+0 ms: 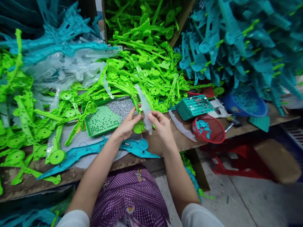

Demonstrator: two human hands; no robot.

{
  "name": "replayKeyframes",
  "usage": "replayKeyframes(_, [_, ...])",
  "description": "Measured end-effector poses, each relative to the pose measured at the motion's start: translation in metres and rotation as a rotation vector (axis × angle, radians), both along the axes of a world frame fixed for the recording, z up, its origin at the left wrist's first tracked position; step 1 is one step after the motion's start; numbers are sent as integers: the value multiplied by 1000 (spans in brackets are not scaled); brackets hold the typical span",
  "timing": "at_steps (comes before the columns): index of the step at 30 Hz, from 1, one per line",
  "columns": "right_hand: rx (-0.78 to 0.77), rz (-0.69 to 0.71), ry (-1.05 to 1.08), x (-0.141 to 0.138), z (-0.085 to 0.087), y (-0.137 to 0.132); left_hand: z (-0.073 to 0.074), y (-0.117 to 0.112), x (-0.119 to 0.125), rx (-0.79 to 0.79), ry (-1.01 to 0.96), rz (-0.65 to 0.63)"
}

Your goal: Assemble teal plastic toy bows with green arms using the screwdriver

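My left hand (127, 125) is closed around a lime-green plastic piece (138, 127) with a round disc at its lower end. In my right hand (161, 124), thumb and fingers pinch a long translucent white plastic piece (143, 102), held upright beside the green one. Whether the two pieces touch is hard to tell. Just left of them lies a green perforated tray (99, 121) with a heap of small silvery screws (120, 108) at its right end. Below my left wrist a long blue plastic shell (80, 154) rests on the bench.
Lime-green parts (148, 71) pile up behind my hands. To the right stand a teal tray stack (183, 111), a red basket (218, 136) and a blue bowl (262, 109). Many blue parts (235, 39) rise in a tall stack at right. The bench's front edge (134, 161) crosses near my forearms.
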State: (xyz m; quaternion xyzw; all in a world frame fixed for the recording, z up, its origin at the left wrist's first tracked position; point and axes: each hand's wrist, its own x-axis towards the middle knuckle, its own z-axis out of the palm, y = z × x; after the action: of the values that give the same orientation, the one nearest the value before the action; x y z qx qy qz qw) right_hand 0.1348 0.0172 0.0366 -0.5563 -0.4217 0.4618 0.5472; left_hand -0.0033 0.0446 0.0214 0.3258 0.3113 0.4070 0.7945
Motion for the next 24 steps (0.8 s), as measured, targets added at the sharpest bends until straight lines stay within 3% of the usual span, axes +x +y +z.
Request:
replayKeyframes(5, [-11,-191,23,34,-18,5,5,0,-2,-72,-45,-52])
replayKeyframes(9, [-9,-241,-285,61,-29,3,7,0,-3,-47,-43,-105])
replayKeyframes(12, [110,-281,-479,58,-23,-2,7,-2,-2,-3,1,-157])
replayKeyframes(18, [50,46,3,23,-2,11,7,-5,1,120,42,-254])
replayKeyframes(24, [14,-12,82,13,-1,20,7,-8,4,237,128,-260])
